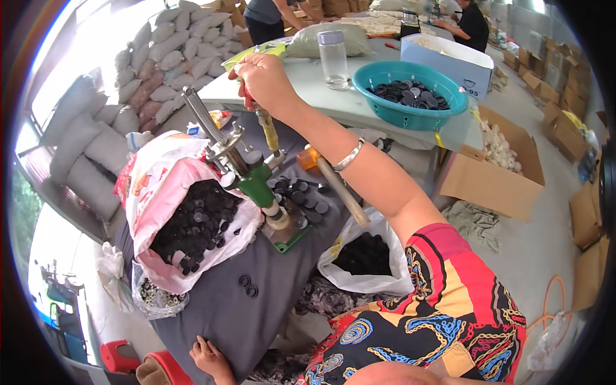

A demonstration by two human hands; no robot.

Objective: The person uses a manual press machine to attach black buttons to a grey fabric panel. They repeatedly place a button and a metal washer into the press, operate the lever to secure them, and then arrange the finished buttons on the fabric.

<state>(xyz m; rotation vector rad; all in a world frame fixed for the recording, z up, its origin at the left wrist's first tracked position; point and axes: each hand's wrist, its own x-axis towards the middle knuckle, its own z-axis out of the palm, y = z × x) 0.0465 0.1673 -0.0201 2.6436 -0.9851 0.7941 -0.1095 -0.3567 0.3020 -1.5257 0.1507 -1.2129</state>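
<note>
My right hand [262,80] is raised and closed round the red grip of a hand press lever [266,128]. The green hand press [260,186] has a tall spring and stands on a grey cloth [218,308]. My left hand [210,360] lies with fingers apart on the cloth's near edge. Black round discs [301,196] sit loose beside the press. Two black rings [248,286] lie on the cloth before it. Left of the press, a pink-and-white bag [144,218] holds many black discs. An orange-headed mallet [340,186] with a wooden handle rests to its right.
A white bag [401,276] of black pieces stands near my right arm. Small metallic rings fill a clear bag [154,301]. The back table carries a teal basin [410,119] and a glass bottle [332,61]. A cardboard box [487,189], stacked sacks [173,48] and other people [473,25] are beyond.
</note>
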